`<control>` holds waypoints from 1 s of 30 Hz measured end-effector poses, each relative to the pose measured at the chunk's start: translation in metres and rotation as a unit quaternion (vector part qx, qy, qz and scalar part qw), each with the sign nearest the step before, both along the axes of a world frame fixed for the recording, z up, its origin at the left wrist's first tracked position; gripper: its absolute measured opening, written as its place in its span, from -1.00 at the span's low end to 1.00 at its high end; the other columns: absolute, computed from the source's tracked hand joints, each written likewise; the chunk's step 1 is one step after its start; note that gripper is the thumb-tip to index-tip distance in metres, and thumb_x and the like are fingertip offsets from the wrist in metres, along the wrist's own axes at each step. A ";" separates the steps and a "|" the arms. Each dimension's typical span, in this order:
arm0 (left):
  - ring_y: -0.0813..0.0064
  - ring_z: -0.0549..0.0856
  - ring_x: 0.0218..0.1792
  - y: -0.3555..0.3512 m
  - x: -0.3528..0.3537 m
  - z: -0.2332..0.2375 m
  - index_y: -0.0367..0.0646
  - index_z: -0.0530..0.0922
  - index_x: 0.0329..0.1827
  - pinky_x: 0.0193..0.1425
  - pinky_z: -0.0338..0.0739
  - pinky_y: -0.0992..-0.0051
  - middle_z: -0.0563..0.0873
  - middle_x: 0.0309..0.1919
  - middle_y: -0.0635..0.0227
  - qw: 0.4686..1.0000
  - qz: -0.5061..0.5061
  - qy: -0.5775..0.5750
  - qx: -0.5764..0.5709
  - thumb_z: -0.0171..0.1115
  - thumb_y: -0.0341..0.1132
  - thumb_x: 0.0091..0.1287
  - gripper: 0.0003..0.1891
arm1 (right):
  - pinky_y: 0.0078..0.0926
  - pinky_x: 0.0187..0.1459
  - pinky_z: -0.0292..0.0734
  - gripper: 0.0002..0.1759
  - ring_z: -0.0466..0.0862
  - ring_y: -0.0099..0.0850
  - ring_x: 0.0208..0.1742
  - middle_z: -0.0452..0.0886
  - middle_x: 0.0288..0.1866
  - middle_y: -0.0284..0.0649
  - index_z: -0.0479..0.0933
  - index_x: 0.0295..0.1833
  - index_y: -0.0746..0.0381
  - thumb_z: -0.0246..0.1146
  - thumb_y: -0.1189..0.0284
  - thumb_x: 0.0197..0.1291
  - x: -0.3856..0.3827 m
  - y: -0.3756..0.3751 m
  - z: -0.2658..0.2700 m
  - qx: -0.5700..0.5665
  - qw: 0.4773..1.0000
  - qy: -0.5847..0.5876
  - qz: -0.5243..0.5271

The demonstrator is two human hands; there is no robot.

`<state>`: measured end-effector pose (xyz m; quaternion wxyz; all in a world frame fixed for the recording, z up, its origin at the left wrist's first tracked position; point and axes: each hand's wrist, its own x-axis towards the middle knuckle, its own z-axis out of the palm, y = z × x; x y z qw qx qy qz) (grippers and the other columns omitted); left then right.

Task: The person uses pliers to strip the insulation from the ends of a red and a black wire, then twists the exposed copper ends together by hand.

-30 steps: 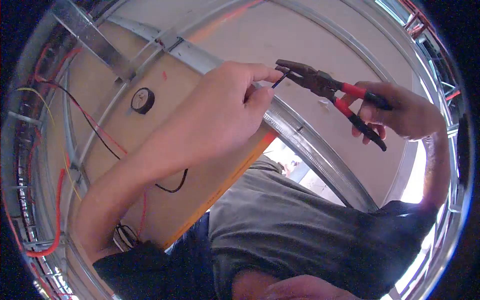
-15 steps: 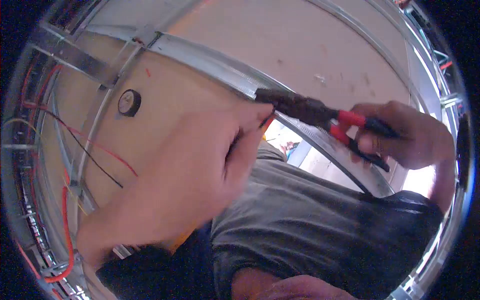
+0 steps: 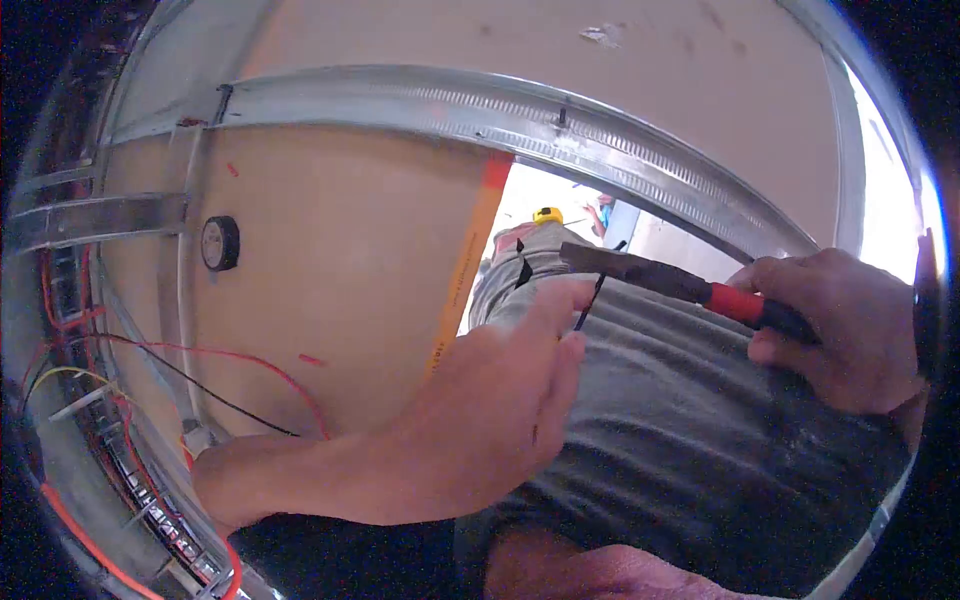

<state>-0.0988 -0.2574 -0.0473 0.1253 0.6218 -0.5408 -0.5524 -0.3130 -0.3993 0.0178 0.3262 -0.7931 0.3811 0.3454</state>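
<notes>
Pliers (image 3: 735,300) with red and black handles are in my right hand (image 3: 835,325), whose fingers wrap round the grips. Their dark jaws point left, over the grey cloth of the clothing. A thin black wire (image 3: 590,305) rises from the fingertips of my left hand (image 3: 510,390) and crosses by the jaws. Whether the jaws touch it I cannot tell. My left thumb and forefinger are pinched together on the wire.
A metal channel (image 3: 400,105) runs across the top over beige board (image 3: 340,220). A black tape roll (image 3: 220,243) lies at the left. Red and black wires (image 3: 230,350) loop at the left. Through the bright opening a yellow object (image 3: 547,214) shows.
The view has shifted. Both hands and the pliers are now lower against the channel, over the grey clothing. The black wire and the opening show more clearly.
</notes>
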 end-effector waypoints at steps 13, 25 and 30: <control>0.71 0.39 -0.49 0.008 0.009 0.030 -0.21 0.32 0.29 -0.42 0.31 0.62 0.44 -0.51 0.53 0.981 0.033 0.126 0.143 -0.09 -0.35 0.56 -0.70 | -0.22 0.10 0.50 -0.50 0.62 -0.12 0.00 0.64 -0.08 -0.13 0.52 0.16 0.13 0.28 0.05 0.24 -0.009 0.030 0.031 -0.022 1.000 -0.016 -0.005; 0.77 0.34 -0.50 -0.013 0.013 0.015 -0.20 0.43 0.18 -0.45 0.23 0.69 0.41 -0.53 0.58 0.970 0.132 0.151 0.137 -0.06 -0.33 0.56 -0.75 | -0.16 -0.08 0.46 -0.60 0.62 -0.04 -0.17 0.57 -0.31 -0.02 0.48 0.02 0.17 0.33 0.15 0.22 0.003 0.014 -0.013 0.020 0.997 0.014 -0.078; 0.77 0.34 -0.50 -0.011 0.013 0.031 -0.18 0.43 0.18 -0.45 0.22 0.70 0.41 -0.53 0.58 0.981 0.061 0.100 0.157 -0.07 -0.32 0.56 -0.76 | -0.20 -0.10 0.48 -0.64 0.66 -0.11 -0.11 0.64 -0.27 -0.06 0.48 0.02 0.19 0.30 0.19 0.26 0.004 0.020 -0.028 -0.065 0.985 -0.008 -0.161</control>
